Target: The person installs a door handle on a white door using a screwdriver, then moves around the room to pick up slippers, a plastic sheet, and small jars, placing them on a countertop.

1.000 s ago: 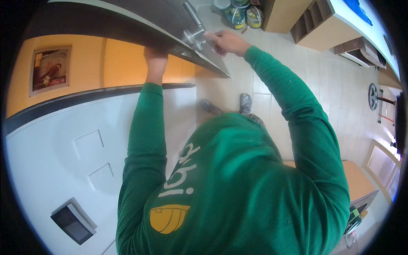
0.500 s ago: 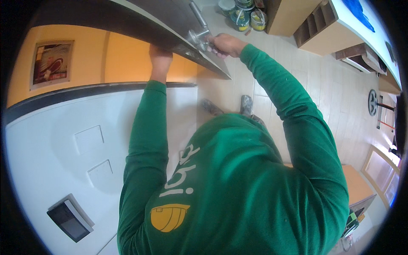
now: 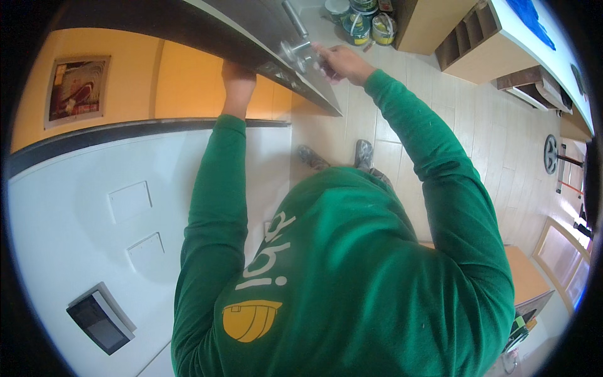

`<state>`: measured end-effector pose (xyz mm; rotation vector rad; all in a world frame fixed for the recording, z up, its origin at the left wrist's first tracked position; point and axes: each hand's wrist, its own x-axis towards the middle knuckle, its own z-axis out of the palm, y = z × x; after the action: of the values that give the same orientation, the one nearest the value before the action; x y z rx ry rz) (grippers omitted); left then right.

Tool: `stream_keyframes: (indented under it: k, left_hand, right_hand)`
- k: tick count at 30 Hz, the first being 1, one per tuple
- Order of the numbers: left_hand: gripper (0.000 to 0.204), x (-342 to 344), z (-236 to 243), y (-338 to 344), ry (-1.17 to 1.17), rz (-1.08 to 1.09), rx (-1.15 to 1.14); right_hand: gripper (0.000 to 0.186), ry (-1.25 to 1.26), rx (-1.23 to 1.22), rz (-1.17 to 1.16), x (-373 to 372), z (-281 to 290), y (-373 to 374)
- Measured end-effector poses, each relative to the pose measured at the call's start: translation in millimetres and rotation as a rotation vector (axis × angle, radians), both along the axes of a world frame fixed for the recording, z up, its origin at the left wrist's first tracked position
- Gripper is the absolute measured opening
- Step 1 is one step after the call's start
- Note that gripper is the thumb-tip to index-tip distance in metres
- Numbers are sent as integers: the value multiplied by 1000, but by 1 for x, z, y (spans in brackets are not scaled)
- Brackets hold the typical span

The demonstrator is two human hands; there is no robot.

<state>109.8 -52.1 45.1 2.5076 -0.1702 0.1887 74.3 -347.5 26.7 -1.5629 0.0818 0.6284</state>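
Observation:
A dark door (image 3: 188, 22) stands open across the upper left, its edge turned toward me. On its right face sits a metal lever handle (image 3: 295, 20) with a round fitting (image 3: 300, 55) beside it. My right hand (image 3: 345, 64) is at this fitting, fingers bent and closed together; what they pinch is too small to make out. A metal lock plate (image 3: 276, 72) shows in the door edge. My left hand (image 3: 239, 85) reaches up to the other side of the door, its fingers hidden behind the door edge.
A white wall (image 3: 75, 207) with a dark-screened panel (image 3: 100, 319) stands on the left. Beyond the doorway, a framed picture (image 3: 76, 91) hangs on an orange wall. Several paint buckets (image 3: 357, 29) stand at the top, next to a wooden cabinet (image 3: 427, 22). Pale tiles cover the floor (image 3: 402, 119).
My right hand has shifted slightly up and right, and its fingers have changed position at the fitting. My left hand and the door have barely moved.

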Motion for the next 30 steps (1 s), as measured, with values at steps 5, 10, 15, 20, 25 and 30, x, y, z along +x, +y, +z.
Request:
stream_keyframes:
  k: [5, 10, 15, 20, 25, 30]
  left_hand:
    - [50, -2, 3, 0, 11, 16, 153]
    - [34, 6, -7, 3, -266, -36, 165]
    - [48, 9, -16, 10, 50, -36, -138]
    - [42, 10, -18, 8, -158, -50, 177]
    - [34, 12, -17, 7, -223, -24, 343]
    - [47, 10, -17, 12, 6, -45, 88]
  right_hand:
    - [43, -487, 9, -54, -16, -5, 6]
    - [40, -59, 82, -107, -8, -9, -2]
    - [41, 155, 177, 45, 12, -2, 3]
    - [45, -100, 71, 99, 2, 5, 3]
    - [45, 157, 178, 98, -4, 6, -4]
    - [43, 129, 212, 141, 10, -6, 9]
